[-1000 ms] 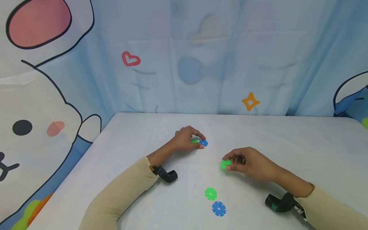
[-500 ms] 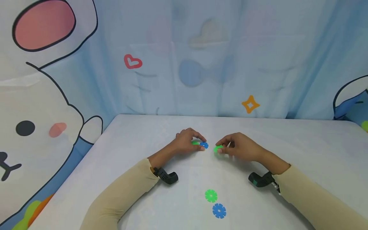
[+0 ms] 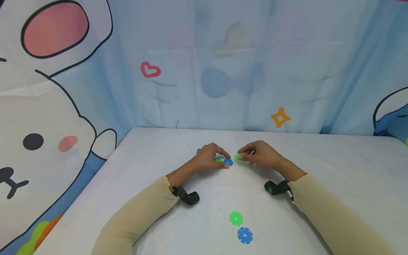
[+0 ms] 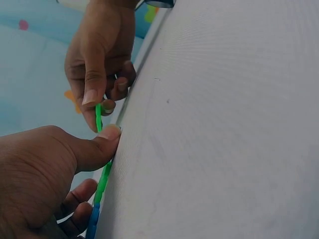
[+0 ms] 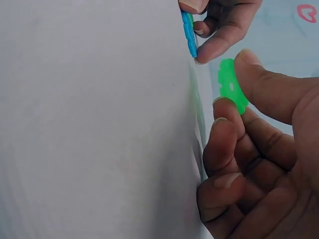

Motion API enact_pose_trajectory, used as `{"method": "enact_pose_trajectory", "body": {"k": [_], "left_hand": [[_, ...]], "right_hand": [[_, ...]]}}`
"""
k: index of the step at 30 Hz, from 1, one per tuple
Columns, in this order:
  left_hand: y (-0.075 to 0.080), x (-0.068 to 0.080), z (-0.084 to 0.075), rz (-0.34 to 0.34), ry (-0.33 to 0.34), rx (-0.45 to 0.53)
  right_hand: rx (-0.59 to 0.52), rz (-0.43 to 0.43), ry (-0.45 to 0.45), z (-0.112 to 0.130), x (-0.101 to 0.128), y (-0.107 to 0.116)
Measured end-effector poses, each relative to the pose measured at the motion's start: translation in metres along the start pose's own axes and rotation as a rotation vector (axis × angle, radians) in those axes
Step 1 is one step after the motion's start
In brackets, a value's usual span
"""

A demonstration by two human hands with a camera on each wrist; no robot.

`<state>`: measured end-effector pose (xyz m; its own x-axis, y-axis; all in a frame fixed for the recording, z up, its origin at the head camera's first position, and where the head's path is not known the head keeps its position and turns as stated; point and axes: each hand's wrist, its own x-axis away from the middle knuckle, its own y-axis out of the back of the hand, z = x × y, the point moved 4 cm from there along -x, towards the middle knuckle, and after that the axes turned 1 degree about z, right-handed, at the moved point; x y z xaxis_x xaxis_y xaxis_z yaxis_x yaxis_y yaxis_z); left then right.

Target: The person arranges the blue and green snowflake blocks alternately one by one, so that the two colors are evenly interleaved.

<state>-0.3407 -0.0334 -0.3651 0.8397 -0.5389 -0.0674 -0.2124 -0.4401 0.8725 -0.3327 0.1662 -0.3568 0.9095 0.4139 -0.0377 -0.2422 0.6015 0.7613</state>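
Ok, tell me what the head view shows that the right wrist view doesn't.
Only the head view shows the two loose discs, green and blue, lying near the table's front edge, plus both sleeves. Only the right wrist view shows the right hand pinching its green disc clear of the surface. Both show the left hand holding the joined blue and green pieces.

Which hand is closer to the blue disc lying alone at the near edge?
Right. The right hand sits beyond the lone blue disc, slightly right; the left hand is farther left.
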Motion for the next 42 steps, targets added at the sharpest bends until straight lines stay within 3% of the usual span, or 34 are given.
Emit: {"method": "enact_pose_trajectory", "body": {"k": [13,29,42], "left_hand": [[0.0,0.001,0.0,-0.002,0.008,-0.001],[0.0,0.001,0.0,-0.003,-0.003,-0.003],[-0.001,0.002,0.0,-0.002,0.0,0.002]], "right_hand": [[0.069,-0.025,0.045,0.0,0.003,-0.008],[0.095,-0.067,0.023,0.006,0.007,-0.009],[0.121,0.001,0.047,0.006,0.008,-0.007]]}}
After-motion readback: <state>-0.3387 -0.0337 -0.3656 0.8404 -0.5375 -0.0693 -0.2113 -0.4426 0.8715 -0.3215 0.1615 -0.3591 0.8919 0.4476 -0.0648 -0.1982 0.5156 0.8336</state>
